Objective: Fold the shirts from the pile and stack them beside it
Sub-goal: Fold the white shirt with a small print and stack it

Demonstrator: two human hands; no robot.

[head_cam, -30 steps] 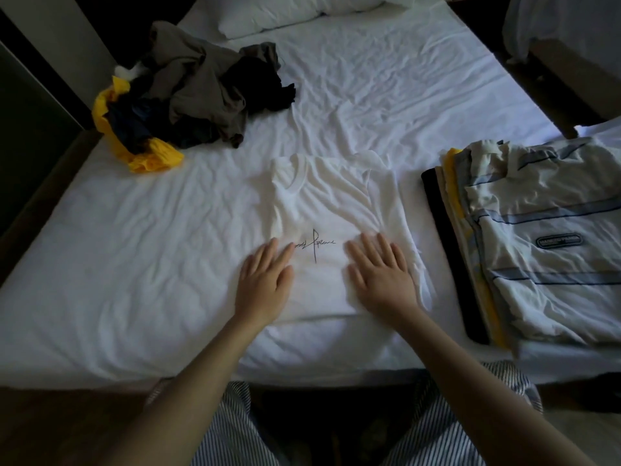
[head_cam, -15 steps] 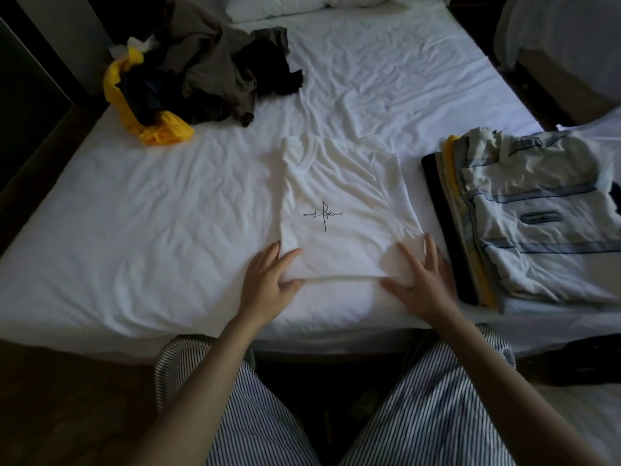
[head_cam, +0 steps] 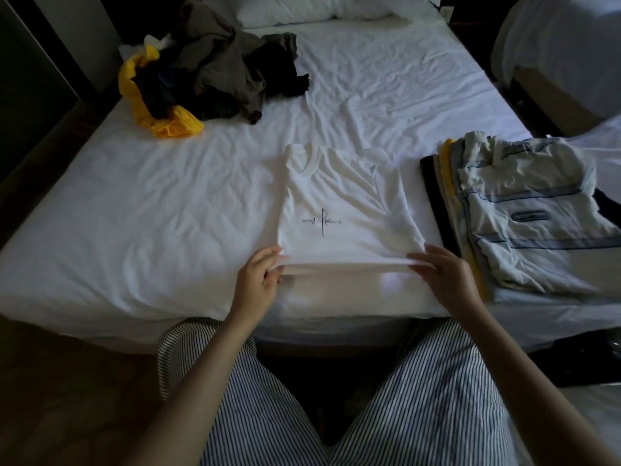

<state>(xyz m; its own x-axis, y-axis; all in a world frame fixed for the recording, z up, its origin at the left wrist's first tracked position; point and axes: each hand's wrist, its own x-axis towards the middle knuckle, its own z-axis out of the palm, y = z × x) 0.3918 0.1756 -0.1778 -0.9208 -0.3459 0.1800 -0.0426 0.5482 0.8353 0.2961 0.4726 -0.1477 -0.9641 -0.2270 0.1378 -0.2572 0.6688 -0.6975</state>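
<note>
Head view, looking down across the foot of a bed (head_cam: 141,210) with a creased white sheet. Light is dim.

White shirt (head_cam: 342,203): folded to a rectangle in the middle of the bed. It lies front up with the collar toward the far side and a small dark script print on the chest. Its near edge is raised a little off the sheet; the rest lies flat.

Left hand (head_cam: 257,280): at the near-left corner of the white shirt, fingers curled round the edge, grasping it.

Right hand (head_cam: 443,275): at the near-right corner, thumb and fingers closed on the same edge, likewise grasping it. The hem runs taut between the two hands.

Pile (head_cam: 221,65): unfolded clothes heaped at the far left of the bed, well apart from the white shirt. Grey-brown and black garments lie on top. A yellow garment (head_cam: 168,127) spills out at the pile's near-left side.

Stack (head_cam: 524,213): folded shirts on the right side of the bed, just beside the white shirt. I cannot tell whether the two touch. The top piece is pale with blue stripes and an oval badge. A yellow edge and a black layer (head_cam: 437,203) show beneath along the stack's left side.

Pillow (head_cam: 302,10) at the head of the bed. Striped trousers (head_cam: 423,408) on the person's legs, at the bottom of the view.
</note>
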